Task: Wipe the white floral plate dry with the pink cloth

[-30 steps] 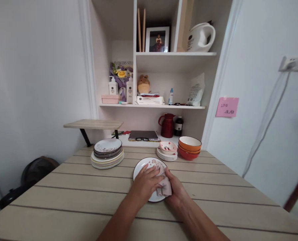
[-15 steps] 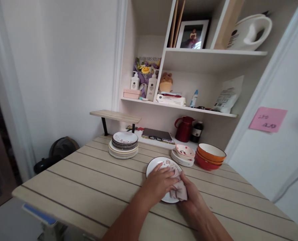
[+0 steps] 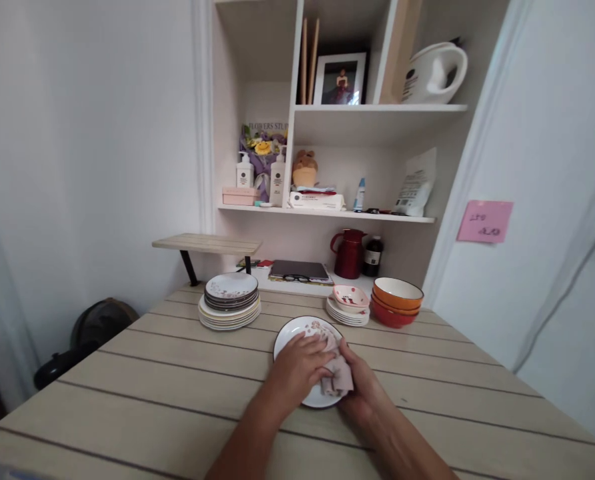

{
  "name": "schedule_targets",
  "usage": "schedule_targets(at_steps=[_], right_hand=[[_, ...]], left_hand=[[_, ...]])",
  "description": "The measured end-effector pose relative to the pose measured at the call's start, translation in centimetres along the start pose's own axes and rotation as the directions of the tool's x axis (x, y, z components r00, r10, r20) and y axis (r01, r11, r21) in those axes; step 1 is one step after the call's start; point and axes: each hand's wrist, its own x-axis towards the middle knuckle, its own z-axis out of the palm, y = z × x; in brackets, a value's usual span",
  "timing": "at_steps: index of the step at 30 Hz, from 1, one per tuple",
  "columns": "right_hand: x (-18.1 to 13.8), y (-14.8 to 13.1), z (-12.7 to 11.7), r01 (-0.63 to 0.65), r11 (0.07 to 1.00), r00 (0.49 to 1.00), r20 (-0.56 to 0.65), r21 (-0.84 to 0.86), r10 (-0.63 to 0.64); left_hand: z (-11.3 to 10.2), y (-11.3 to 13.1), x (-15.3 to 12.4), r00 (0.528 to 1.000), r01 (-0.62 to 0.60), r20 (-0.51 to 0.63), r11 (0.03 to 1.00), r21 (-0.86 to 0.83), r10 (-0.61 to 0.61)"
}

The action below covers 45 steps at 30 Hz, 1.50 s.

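A white plate with a small floral print lies flat on the wooden table in front of me. My left hand rests on the plate, fingers curled onto a pinkish cloth. My right hand grips the plate's right rim beside the cloth, fingers closed.
A stack of plates stands at the back left of the table. At the back right are small dishes and stacked orange and red bowls. Shelves behind hold a red jug, bottles and a picture frame. A dark fan sits on the floor left.
The view swung left and then back toward the centre. Both hands stay on the plate with the cloth; the cloth has shifted only slightly.
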Motion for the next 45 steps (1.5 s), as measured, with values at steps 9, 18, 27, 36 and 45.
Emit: schedule_targets(at_steps=[9,18,27,36,45], right_hand=[[-0.8,-0.3,1.1,0.015,1.0,1.0,-0.002,-0.006,-0.015],[-1.4,-1.1,1.1,0.02,1.0,0.998,0.055,-0.023,-0.018],[-1.3,-1.5,0.5,-0.025,0.996,0.993,0.109,-0.08,0.034],[-1.1,0.4,1.5,-0.049,0.999,0.997,0.056,0.012,0.048],[0.1,-2.3,-0.6,0.01,0.998,1.0,0.001,0.054,-0.01]], left_hand=[[-1.0,-0.1,0.3,0.998,0.034,-0.054,0.998,0.061,-0.031],[-1.5,0.3,0.2,0.995,0.013,-0.104,0.994,0.104,-0.002],[-3.3,2.2,0.2,0.996,-0.08,-0.02,0.949,0.305,0.091],[-3.0,2.0,1.0,0.962,0.22,-0.248,0.857,0.466,-0.112],[-3.0,1.3,-0.5,0.995,0.069,-0.095,0.878,0.474,-0.027]])
